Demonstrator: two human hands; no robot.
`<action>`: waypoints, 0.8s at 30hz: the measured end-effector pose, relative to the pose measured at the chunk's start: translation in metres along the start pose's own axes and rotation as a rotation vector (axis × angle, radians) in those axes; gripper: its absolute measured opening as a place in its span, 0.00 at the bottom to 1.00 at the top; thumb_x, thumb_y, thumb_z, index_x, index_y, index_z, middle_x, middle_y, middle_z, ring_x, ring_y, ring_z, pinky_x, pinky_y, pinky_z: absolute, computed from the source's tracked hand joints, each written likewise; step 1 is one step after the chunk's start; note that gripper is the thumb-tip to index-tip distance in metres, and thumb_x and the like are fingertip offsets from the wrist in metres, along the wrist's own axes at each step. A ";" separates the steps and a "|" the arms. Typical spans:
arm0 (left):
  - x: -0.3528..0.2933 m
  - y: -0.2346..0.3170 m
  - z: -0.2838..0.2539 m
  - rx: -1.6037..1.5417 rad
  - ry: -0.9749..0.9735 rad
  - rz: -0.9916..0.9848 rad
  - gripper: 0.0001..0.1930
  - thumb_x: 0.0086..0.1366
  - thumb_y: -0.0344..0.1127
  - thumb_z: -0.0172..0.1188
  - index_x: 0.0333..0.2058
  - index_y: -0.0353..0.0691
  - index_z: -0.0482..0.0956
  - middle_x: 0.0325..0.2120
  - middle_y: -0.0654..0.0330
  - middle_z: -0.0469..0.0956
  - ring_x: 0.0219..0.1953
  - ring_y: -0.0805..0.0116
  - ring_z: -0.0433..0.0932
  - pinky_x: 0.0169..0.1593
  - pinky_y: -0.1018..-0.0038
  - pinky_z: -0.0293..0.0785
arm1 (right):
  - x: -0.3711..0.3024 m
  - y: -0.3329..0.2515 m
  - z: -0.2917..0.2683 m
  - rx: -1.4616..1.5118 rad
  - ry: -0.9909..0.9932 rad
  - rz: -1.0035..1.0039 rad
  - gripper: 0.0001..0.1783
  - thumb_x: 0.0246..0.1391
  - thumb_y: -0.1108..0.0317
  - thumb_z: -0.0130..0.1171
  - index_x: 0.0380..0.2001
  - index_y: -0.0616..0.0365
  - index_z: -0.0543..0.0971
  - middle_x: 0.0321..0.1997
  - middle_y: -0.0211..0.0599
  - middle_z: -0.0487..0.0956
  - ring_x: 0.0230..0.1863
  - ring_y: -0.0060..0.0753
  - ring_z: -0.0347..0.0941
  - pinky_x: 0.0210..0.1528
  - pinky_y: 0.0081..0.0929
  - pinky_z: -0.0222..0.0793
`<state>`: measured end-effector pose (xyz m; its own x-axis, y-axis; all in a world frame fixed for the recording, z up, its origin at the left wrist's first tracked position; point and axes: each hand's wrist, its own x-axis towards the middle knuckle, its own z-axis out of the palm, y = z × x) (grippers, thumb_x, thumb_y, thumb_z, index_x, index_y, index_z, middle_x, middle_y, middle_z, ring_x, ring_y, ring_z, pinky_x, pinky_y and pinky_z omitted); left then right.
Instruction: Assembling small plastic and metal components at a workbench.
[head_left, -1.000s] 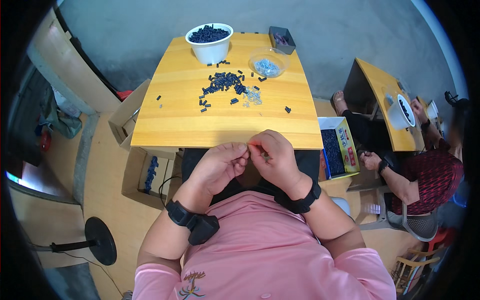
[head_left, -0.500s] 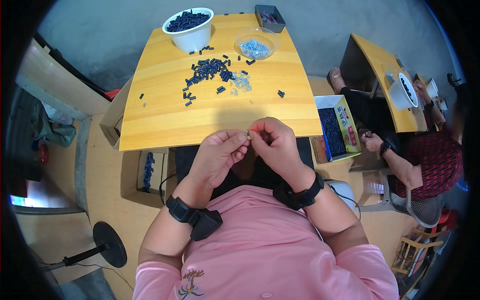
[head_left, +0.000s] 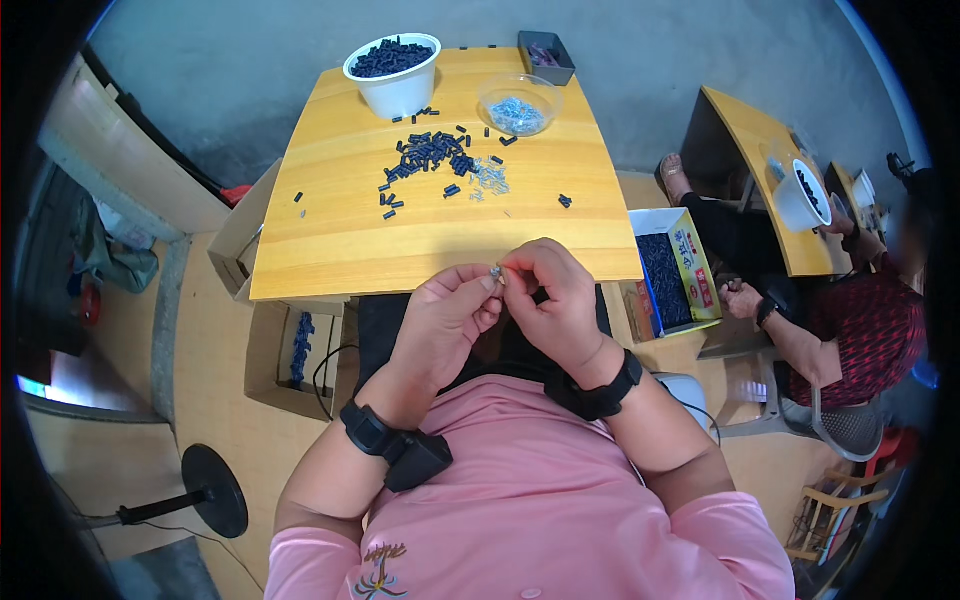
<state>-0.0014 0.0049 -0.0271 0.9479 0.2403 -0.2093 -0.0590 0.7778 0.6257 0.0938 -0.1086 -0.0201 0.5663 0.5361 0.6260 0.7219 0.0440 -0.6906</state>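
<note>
My left hand [head_left: 440, 325] and my right hand [head_left: 560, 315] meet at the near edge of the table, fingertips pinched together. Between them is a small silvery metal piece [head_left: 496, 272], too small to make out fully. Beyond my hands, a pile of short black cylindrical pieces [head_left: 425, 155] is spread on the wooden table [head_left: 330, 255]. Beside its right side lies a small heap of silvery metal parts [head_left: 490, 178]. More silvery parts fill a clear round bowl [head_left: 518, 112] farther back, and a white tub [head_left: 395, 98] is heaped with black pieces.
A grey bin [head_left: 547, 58] stands at the table's back right corner. An open carton [head_left: 662, 275] of dark pieces sits right of the table, another cardboard box [head_left: 300, 360] at lower left. A co-worker [head_left: 850, 350] sits at a second table [head_left: 760, 170] to the right.
The view has shifted slightly, so the table and its contents sit lower and further right. Both hands stay pinched together, and the silvery piece shows a little more between the fingertips.
</note>
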 end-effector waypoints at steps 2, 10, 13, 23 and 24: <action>0.001 0.001 0.000 0.086 0.047 0.055 0.05 0.62 0.28 0.55 0.37 0.35 0.75 0.30 0.64 0.76 0.28 0.79 0.73 0.34 0.84 0.70 | 0.003 -0.001 0.001 0.055 -0.017 0.096 0.06 0.42 0.80 0.58 0.26 0.62 0.73 0.24 0.40 0.72 0.22 0.39 0.69 0.23 0.28 0.65; 0.012 0.002 -0.011 0.093 0.101 0.067 0.06 0.61 0.28 0.57 0.37 0.35 0.75 0.29 0.63 0.76 0.28 0.79 0.72 0.34 0.84 0.69 | 0.010 0.014 0.014 -0.028 -0.058 0.000 0.07 0.41 0.80 0.58 0.27 0.61 0.73 0.25 0.41 0.72 0.26 0.42 0.70 0.27 0.31 0.67; 0.018 0.003 -0.019 0.095 0.123 0.060 0.06 0.61 0.29 0.58 0.37 0.35 0.75 0.28 0.63 0.76 0.29 0.79 0.73 0.34 0.84 0.69 | 0.014 0.019 0.020 -0.063 -0.059 -0.015 0.08 0.41 0.80 0.58 0.27 0.61 0.73 0.25 0.41 0.72 0.27 0.43 0.70 0.29 0.32 0.67; 0.034 0.018 -0.034 0.494 0.116 0.189 0.06 0.58 0.27 0.61 0.35 0.35 0.77 0.26 0.62 0.78 0.26 0.78 0.75 0.31 0.83 0.71 | 0.025 0.029 0.023 0.032 -0.142 0.098 0.07 0.40 0.80 0.59 0.25 0.61 0.74 0.24 0.40 0.72 0.25 0.39 0.70 0.25 0.28 0.66; 0.036 0.019 -0.034 0.490 0.116 0.182 0.06 0.58 0.27 0.61 0.35 0.35 0.77 0.26 0.62 0.78 0.26 0.78 0.75 0.31 0.83 0.71 | 0.026 0.031 0.022 0.029 -0.144 0.104 0.07 0.40 0.80 0.59 0.25 0.61 0.74 0.24 0.40 0.72 0.25 0.39 0.70 0.25 0.28 0.66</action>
<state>0.0209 0.0484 -0.0484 0.8933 0.4306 -0.1287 -0.0401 0.3616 0.9315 0.1225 -0.0753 -0.0334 0.5733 0.6539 0.4937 0.6494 0.0049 -0.7605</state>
